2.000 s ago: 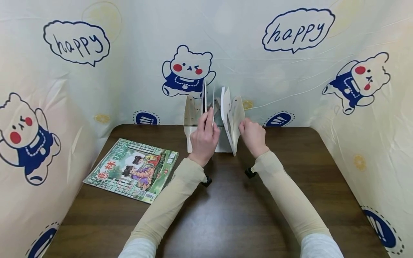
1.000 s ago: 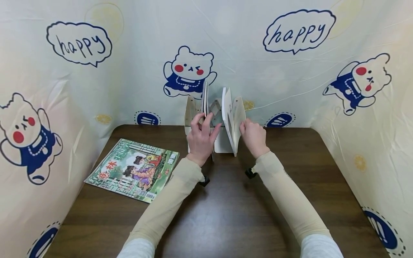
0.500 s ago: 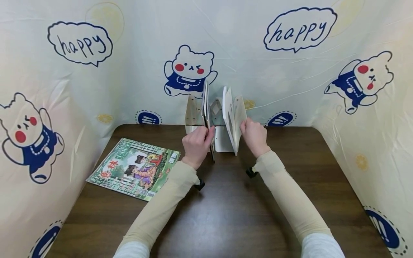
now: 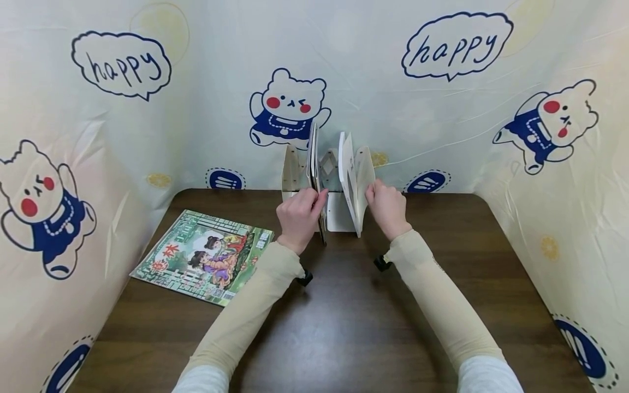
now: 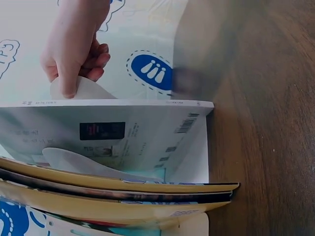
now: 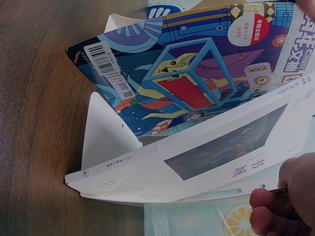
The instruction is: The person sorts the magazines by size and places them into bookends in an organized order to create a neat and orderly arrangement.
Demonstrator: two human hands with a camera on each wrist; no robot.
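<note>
Head view first: nearest us the dark wooden table (image 4: 344,327) runs out bare between our sleeves, and a colourful magazine (image 4: 202,256) lies flat on it to the left, apart from both hands and not yet stood up. Farther out, our left hand (image 4: 297,217) curls thumb and fingers round the near edge of a thin bundle of magazines (image 4: 314,164) standing upright in the white book stand (image 4: 340,212). Just right of it, our right hand (image 4: 388,207) pinches the outer side of a white-covered book (image 4: 350,180) that leans in the same stand; the right wrist view shows its curled fingertips (image 6: 268,211) against the stand's end plate. We judge the shelving mostly done, with one magazine left. Behind everything hangs the bear-print cloth (image 4: 290,103).
</note>
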